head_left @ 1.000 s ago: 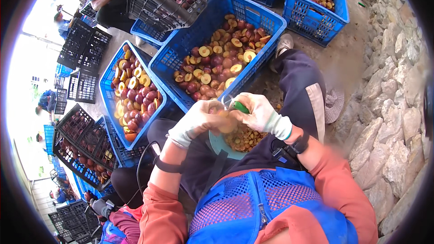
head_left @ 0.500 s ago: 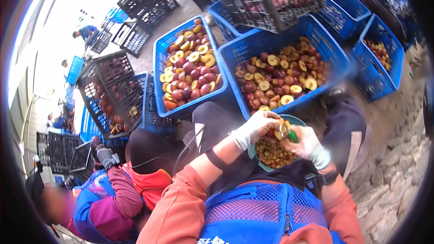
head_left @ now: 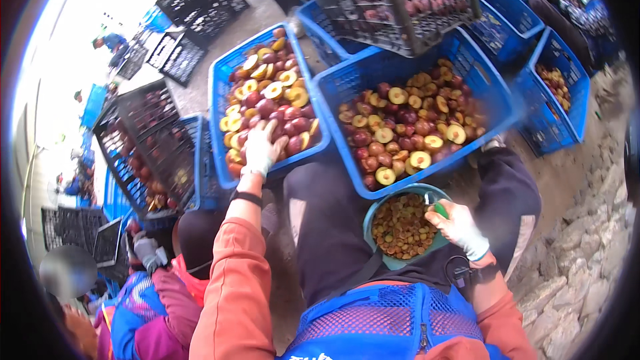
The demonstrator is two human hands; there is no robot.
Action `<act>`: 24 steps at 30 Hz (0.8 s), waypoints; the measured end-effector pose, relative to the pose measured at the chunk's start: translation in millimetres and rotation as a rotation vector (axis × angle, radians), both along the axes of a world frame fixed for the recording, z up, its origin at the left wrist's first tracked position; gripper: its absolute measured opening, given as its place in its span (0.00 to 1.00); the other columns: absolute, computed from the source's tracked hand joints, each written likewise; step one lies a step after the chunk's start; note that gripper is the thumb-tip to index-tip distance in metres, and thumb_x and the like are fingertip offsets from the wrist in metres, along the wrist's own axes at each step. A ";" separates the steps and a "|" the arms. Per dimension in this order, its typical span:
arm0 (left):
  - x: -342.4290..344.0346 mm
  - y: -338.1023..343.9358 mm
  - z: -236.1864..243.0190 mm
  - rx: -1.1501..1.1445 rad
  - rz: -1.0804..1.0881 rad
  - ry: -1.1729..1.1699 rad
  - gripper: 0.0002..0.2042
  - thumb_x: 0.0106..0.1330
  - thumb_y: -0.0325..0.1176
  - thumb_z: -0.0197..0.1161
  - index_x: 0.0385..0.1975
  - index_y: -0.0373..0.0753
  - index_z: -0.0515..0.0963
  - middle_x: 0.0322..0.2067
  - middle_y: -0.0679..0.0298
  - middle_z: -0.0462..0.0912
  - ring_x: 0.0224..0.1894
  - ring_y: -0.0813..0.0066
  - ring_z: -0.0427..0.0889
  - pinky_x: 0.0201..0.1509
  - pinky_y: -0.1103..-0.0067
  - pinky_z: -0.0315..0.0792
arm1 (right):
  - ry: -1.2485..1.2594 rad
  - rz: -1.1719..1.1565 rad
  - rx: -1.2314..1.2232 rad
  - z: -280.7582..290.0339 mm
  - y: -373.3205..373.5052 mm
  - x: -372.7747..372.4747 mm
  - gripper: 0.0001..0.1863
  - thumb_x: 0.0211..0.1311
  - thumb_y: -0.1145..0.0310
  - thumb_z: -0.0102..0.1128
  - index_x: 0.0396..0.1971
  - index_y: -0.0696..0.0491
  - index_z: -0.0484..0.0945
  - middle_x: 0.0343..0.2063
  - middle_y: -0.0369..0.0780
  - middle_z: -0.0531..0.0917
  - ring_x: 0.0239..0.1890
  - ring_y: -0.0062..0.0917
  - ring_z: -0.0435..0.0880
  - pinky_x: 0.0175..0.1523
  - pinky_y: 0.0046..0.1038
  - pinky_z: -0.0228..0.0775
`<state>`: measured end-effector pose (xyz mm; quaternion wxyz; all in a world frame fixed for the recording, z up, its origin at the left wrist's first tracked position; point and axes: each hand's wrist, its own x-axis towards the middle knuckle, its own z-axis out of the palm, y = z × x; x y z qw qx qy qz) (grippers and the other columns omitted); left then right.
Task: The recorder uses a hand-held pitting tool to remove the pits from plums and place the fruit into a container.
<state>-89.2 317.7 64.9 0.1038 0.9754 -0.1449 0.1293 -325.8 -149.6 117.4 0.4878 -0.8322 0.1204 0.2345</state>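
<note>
My left hand (head_left: 262,150), in a pale glove that leaves the fingers uncovered, reaches down onto plums (head_left: 291,112) in the left blue crate (head_left: 220,97). Its fingers are spread over the fruit; no plum shows clearly in its grasp. Many of these plums are halved with yellow flesh showing, others lie red skin up. A green-handled fruit corer (head_left: 440,210) is gripped by my gloved right hand (head_left: 463,230), its metal tip over the right side of a teal bowl (head_left: 369,217). Brownish-yellow plum stones (head_left: 403,227) fill much of that bowl, between my legs.
A larger blue crate (head_left: 493,103) of cut plums stands ahead, with a tilted black crate (head_left: 407,17) over its far edge. Another black crate (head_left: 143,153) stands left, near a seated person (head_left: 153,307). Rough stones (head_left: 567,287) lie at right.
My left hand has left the corer and moved forward and left, onto the left crate's plums. The right hand has lowered slightly, still with the corer. The plum held between them is gone.
</note>
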 end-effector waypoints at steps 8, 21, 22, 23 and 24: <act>2.6 -7.2 -22.6 0.266 0.158 0.114 0.31 0.70 0.55 0.56 0.70 0.47 0.68 0.68 0.52 0.68 0.71 0.53 0.65 0.72 0.50 0.54 | -0.080 0.018 -0.026 -6.7 -12.3 5.0 0.18 0.66 0.52 0.63 0.38 0.54 0.81 0.28 0.49 0.82 0.32 0.45 0.83 0.40 0.41 0.73; 76.0 -287.9 -75.6 0.664 -0.301 0.998 0.18 0.61 0.39 0.58 0.47 0.39 0.85 0.49 0.48 0.85 0.54 0.52 0.84 0.55 0.65 0.79 | -0.304 0.040 -0.037 -3.6 -36.9 -2.6 0.19 0.63 0.56 0.63 0.49 0.51 0.78 0.40 0.46 0.85 0.40 0.46 0.85 0.43 0.42 0.79; 75.0 -297.7 -86.4 0.746 -0.228 1.035 0.18 0.61 0.38 0.59 0.49 0.40 0.85 0.51 0.50 0.85 0.56 0.55 0.83 0.56 0.67 0.79 | -0.279 0.013 -0.039 -1.1 -39.4 -4.1 0.19 0.63 0.56 0.63 0.49 0.51 0.78 0.40 0.46 0.85 0.39 0.46 0.86 0.42 0.42 0.80; 74.7 -305.2 -95.9 0.839 -0.220 1.034 0.18 0.61 0.37 0.62 0.49 0.41 0.85 0.53 0.53 0.85 0.57 0.57 0.83 0.56 0.67 0.79 | -0.254 0.006 -0.064 0.4 -40.9 -4.3 0.20 0.63 0.55 0.62 0.50 0.50 0.77 0.40 0.46 0.85 0.38 0.45 0.86 0.41 0.42 0.80; 74.9 -310.9 -106.3 0.932 -0.212 1.029 0.17 0.61 0.36 0.65 0.49 0.41 0.85 0.54 0.56 0.84 0.59 0.60 0.82 0.57 0.67 0.79 | -0.272 -0.031 -0.059 3.2 -42.8 -5.3 0.16 0.64 0.61 0.67 0.47 0.53 0.79 0.35 0.45 0.84 0.38 0.44 0.86 0.40 0.38 0.78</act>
